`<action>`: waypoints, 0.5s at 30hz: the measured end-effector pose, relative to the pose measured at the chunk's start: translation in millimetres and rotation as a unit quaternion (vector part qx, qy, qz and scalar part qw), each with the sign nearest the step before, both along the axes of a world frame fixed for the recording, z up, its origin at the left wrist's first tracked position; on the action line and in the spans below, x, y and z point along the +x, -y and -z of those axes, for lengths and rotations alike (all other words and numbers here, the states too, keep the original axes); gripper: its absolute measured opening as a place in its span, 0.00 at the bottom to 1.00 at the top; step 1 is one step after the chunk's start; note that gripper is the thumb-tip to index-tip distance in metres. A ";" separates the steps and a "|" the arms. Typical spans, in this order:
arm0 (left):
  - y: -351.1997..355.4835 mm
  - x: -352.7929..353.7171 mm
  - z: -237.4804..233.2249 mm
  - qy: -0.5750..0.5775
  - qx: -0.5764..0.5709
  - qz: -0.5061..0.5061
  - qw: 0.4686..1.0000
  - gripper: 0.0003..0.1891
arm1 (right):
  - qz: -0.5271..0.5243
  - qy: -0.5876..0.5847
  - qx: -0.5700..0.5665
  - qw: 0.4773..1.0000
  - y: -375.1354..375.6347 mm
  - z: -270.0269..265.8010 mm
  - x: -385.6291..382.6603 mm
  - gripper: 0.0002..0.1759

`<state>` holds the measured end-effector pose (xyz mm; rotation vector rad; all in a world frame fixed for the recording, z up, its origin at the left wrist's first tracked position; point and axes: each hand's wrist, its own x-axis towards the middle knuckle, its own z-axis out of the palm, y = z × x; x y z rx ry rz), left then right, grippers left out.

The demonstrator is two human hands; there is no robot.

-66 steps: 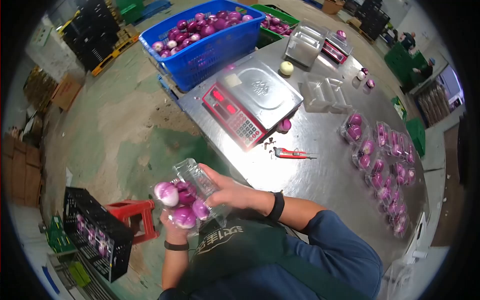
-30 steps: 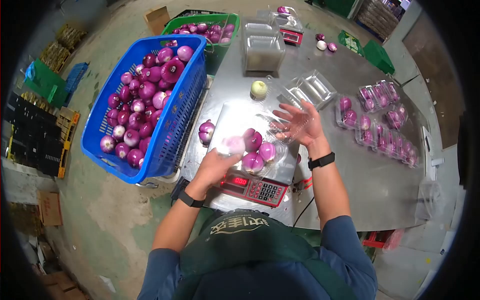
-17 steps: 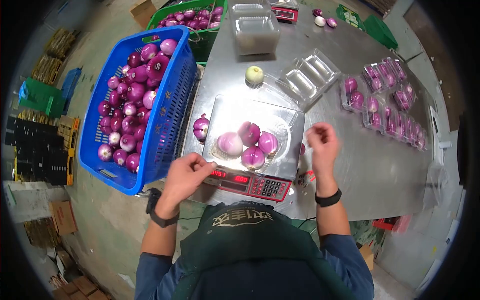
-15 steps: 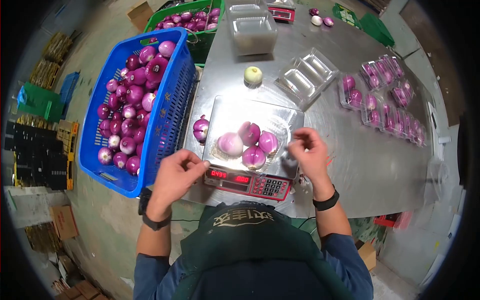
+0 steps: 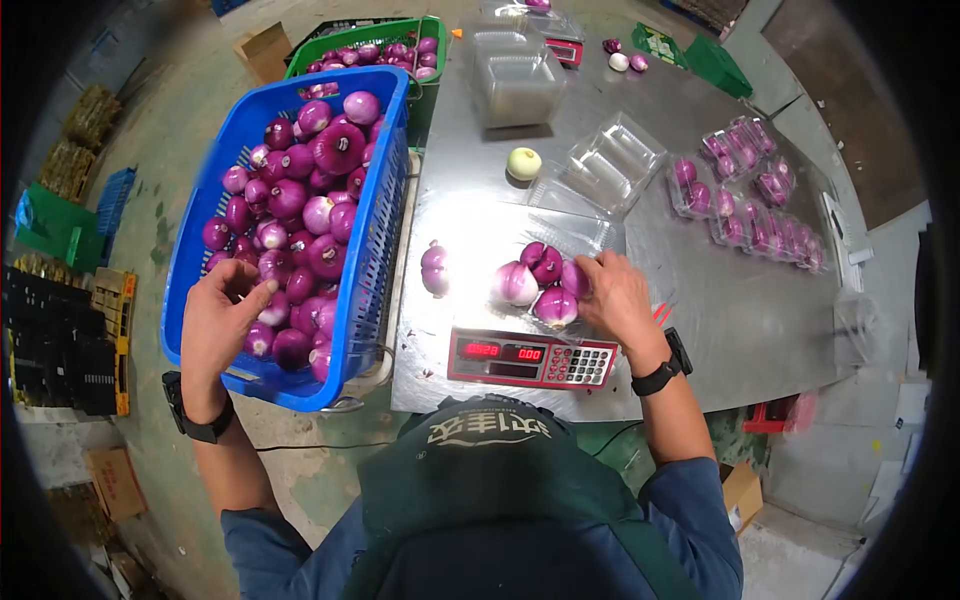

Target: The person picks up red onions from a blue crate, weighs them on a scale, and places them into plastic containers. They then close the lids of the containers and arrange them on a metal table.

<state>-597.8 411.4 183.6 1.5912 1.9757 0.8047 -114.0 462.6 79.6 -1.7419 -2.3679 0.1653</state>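
The left hand (image 5: pixel 225 320) hangs over the near end of the blue basket (image 5: pixel 385 215), which stands at the left side of the table (image 5: pixel 740 320) and is full of purple onions (image 5: pixel 300 200). Its fingers are spread and a little bent just above the onions, and it holds nothing. The right hand (image 5: pixel 615 295) lies on the scale (image 5: pixel 530 355), where four onions sit close together in a clear tray (image 5: pixel 590 232). Its fingers press against the rightmost onion (image 5: pixel 575 278) of this group, but I cannot tell if they really grip it or only touch it. The other three (image 5: pixel 515 283) are touching each other just left of the hand. One more purple onion (image 5: pixel 435 270) lies alone, left of the group. Behind the scale there is a pale peeled onion (image 5: pixel 523 163) and beside it some empty clear trays (image 5: pixel 610 165). Further right, packed trays (image 5: pixel 740 200) of onions lie in a row on the table.
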 end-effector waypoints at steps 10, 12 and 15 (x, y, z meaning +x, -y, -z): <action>-17.3 -56.1 44.0 0.046 -0.067 0.054 0.995 0.14 | -0.026 -0.048 -0.086 0.995 -24.4 2.8 8.9 0.30; -26.3 -54.8 49.4 0.099 -0.079 0.064 0.990 0.14 | 0.002 -0.147 -0.132 0.980 -31.7 -0.3 20.2 0.31; -35.7 -56.2 57.8 0.127 -0.084 0.078 0.985 0.14 | 0.069 -0.319 -0.182 0.927 -19.6 -11.9 34.4 0.29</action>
